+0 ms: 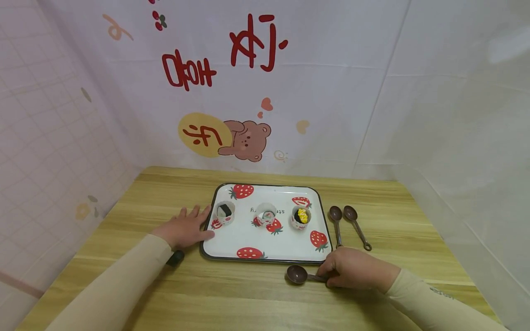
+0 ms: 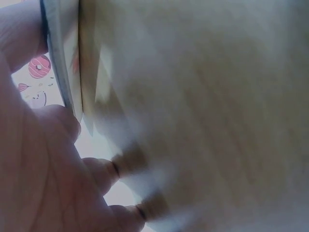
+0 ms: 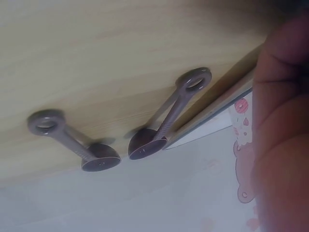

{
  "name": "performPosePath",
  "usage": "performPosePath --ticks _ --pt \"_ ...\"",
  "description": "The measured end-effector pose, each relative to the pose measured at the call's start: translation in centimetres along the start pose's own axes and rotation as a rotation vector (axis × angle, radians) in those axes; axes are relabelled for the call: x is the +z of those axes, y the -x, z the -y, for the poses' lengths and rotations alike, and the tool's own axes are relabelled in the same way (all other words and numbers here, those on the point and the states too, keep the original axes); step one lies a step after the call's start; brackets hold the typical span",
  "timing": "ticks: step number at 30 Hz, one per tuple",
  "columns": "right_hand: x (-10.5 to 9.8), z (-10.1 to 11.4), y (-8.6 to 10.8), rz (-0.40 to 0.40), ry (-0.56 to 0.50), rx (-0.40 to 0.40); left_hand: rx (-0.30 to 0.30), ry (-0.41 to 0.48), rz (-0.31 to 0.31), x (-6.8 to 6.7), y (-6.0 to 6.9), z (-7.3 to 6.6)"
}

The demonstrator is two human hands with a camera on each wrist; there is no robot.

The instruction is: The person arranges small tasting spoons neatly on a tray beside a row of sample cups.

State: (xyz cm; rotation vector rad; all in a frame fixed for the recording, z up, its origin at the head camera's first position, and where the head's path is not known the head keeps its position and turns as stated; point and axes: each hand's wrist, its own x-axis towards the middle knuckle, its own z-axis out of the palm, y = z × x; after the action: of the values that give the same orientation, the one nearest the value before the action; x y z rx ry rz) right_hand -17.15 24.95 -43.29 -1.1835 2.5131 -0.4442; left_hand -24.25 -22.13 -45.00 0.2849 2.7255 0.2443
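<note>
My right hand (image 1: 356, 270) pinches the handle of a brown measuring spoon (image 1: 297, 274), whose bowl points left beside the tray's near edge. At the left rim of a white strawberry-print tray (image 1: 232, 243), my left hand (image 1: 186, 228) lies with fingers spread. Its thumb reaches over the rim, and its fingertips touch the table in the left wrist view. Three small paper cups stand in a row on the tray: a left cup (image 1: 225, 217) with a black-and-white piece, a middle cup (image 1: 265, 214) with a pale piece, and a right cup (image 1: 301, 218) with a yellow-topped black piece.
Right of the tray lie two more brown measuring spoons, one close to it (image 1: 336, 216) and one farther out (image 1: 351, 214). A dark object (image 1: 175, 258) sits partly hidden by the left wrist. White printed cloth (image 1: 331, 92) hangs behind the wooden table (image 1: 232, 299) and along its sides.
</note>
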Motion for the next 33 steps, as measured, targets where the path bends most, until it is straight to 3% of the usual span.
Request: performPosePath --ticks 17,23,28,33 --pt "-0.11 0.21 -0.02 0.0 0.007 0.012 0.006 -0.008 -0.003 -0.15 0.33 -0.11" --pt "-0.19 0.23 -0.13 0.006 -0.06 0.035 0.0 0.001 0.0 -0.18 0.29 -0.11" --pt "-0.36 0.34 -0.34 -0.031 -0.133 0.012 -0.004 0.007 0.002 -0.25 0.29 -0.16" --pt "-0.61 0.7 -0.6 -0.094 -0.133 -0.018 -0.01 -0.008 0.002 -0.27 0.32 -0.27"
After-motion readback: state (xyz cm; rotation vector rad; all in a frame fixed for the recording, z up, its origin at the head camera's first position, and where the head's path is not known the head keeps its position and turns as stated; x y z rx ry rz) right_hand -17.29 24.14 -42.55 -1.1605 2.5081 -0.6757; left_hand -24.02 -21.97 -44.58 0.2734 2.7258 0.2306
